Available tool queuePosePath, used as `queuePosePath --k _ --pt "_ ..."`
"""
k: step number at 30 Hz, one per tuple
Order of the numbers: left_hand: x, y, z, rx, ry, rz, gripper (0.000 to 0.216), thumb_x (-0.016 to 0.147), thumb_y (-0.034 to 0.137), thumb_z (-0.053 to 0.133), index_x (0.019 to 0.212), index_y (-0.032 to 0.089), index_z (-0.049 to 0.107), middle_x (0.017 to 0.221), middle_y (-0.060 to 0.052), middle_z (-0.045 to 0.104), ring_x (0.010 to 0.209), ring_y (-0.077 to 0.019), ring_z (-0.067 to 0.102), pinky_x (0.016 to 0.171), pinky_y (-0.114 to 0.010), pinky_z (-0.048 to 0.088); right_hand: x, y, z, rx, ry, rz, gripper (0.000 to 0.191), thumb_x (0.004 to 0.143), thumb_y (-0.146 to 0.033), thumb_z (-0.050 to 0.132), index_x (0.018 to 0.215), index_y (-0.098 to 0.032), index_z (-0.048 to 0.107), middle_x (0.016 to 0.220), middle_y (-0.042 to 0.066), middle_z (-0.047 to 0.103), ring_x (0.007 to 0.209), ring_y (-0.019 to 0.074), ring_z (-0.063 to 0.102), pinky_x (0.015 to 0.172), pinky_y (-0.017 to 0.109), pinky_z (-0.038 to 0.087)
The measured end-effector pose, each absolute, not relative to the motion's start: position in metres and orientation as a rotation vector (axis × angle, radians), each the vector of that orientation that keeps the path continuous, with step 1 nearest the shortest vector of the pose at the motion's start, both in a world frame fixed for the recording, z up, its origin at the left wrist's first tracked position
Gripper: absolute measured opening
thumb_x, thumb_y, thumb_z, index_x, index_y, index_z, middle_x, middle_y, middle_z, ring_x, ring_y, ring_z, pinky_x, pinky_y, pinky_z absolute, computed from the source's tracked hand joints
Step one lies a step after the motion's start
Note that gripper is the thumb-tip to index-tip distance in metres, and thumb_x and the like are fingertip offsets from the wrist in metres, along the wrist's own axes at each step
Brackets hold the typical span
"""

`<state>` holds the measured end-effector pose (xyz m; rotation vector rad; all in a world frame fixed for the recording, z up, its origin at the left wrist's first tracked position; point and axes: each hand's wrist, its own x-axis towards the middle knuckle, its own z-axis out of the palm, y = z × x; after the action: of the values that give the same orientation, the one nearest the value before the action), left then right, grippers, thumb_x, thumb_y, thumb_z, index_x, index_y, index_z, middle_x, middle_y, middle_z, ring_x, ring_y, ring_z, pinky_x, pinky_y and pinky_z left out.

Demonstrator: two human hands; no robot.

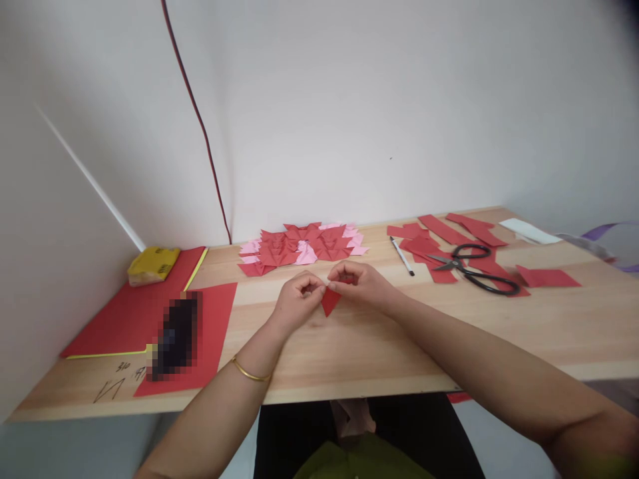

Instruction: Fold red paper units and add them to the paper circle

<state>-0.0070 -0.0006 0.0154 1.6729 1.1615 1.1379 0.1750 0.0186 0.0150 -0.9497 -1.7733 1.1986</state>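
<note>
My left hand (298,301) and my right hand (360,282) meet over the middle of the wooden table (379,346). Both pinch a small folded red paper piece (330,301), which hangs point-down between the fingertips. The fingers of each hand are curled closed on its top edge. A gold bangle (248,372) sits on my left wrist. Just behind the hands lies a cluster of folded red and pink paper pieces (303,247).
Black scissors (474,267) lie on red paper strips (439,234) at the right, with a pen (402,256) beside them. Red paper sheets (130,311) and a yellow packet (152,264) are at the left. A blurred dark object (174,336) rests on one sheet. Walls close behind.
</note>
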Motion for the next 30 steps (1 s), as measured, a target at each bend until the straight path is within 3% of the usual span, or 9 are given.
queuePosePath --k 3,11,20,26,30 --pt "-0.007 -0.002 0.017 1.821 1.172 1.124 0.012 0.073 0.026 0.062 0.066 0.017 0.065 0.071 -0.003 0.059 0.068 -0.0137 0.051 0.064 -0.024 0.038 0.173 0.016 0.018 -0.945 -1.869 1.091 0.015 0.076 -0.033 0.061 0.072 -0.018 0.062 0.074 0.003 0.063 0.071 0.0148 0.057 0.065 0.026 0.044" --pt "-0.016 0.003 0.019 1.669 1.222 1.186 0.016 0.071 0.029 0.065 0.062 0.015 0.061 0.067 -0.001 0.057 0.064 -0.0121 0.05 0.062 -0.024 0.038 0.184 0.026 0.018 -1.044 -1.859 1.005 0.022 0.075 -0.038 0.061 0.071 -0.017 0.061 0.069 0.002 0.06 0.062 0.0123 0.05 0.058 0.025 0.04" --pt "-0.016 0.009 0.007 1.178 1.075 1.335 0.022 0.063 0.032 0.074 0.065 0.014 0.061 0.059 0.002 0.055 0.055 -0.0078 0.044 0.057 -0.022 0.036 0.186 0.025 0.016 -1.02 -1.813 1.345 0.024 0.074 -0.039 0.063 0.07 -0.016 0.059 0.064 -0.001 0.054 0.056 0.0095 0.047 0.052 0.022 0.035" --pt "-0.014 0.004 0.016 1.619 1.243 1.242 0.019 0.071 0.032 0.067 0.063 0.016 0.063 0.063 0.0 0.056 0.062 -0.0116 0.047 0.061 -0.023 0.036 0.177 0.021 0.017 -0.971 -1.831 1.211 0.015 0.073 -0.03 0.061 0.081 -0.017 0.06 0.075 0.001 0.058 0.065 0.0118 0.051 0.06 0.024 0.04" --pt "-0.005 -0.002 0.021 1.839 1.23 1.188 0.015 0.074 0.028 0.063 0.063 0.017 0.063 0.067 -0.002 0.059 0.067 -0.0143 0.051 0.064 -0.025 0.037 0.166 0.015 0.012 -0.956 -1.844 1.107 0.007 0.072 -0.024 0.058 0.07 -0.018 0.056 0.068 0.0 0.057 0.061 0.0112 0.049 0.055 0.023 0.037"
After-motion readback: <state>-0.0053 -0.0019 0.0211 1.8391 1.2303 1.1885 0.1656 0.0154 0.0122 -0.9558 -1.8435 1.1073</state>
